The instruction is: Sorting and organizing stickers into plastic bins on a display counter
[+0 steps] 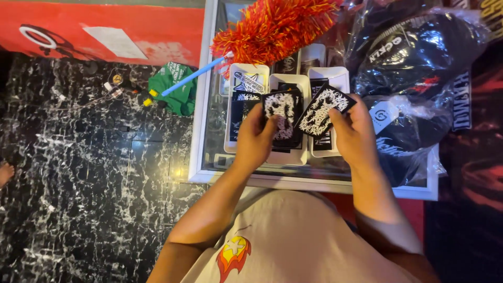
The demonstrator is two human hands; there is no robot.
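At the far left, a black marble floor veined in white is seen, with a red panel along its upper edge. A green cloth is bunched on the floor just beside the left edge of the glass counter, and the blue handle of a duster is laid across it, its red and orange duster head resting over the counter's far edge.

On the counter, white trays filled with black-and-white patches are set side by side, near its left half. Above the middle tray, a stack of patches is held in the left hand, whose fingers are closed around the stack's left edge with the thumb pressed on its face. Just to the right, a single patch, black with jagged white lettering and tilted on one corner, is pinched by the right hand; thumb and fingers are clamped on its right edge. The two patches are near each other, though whether they touch cannot be told.

Toward the counter's right edge, dark garments in clear plastic bags are piled, and one bag is touched by the back of the right hand. A dark red printed cloth is seen beyond the right edge. At the bottom, a light shirt with a flame motif is visible.
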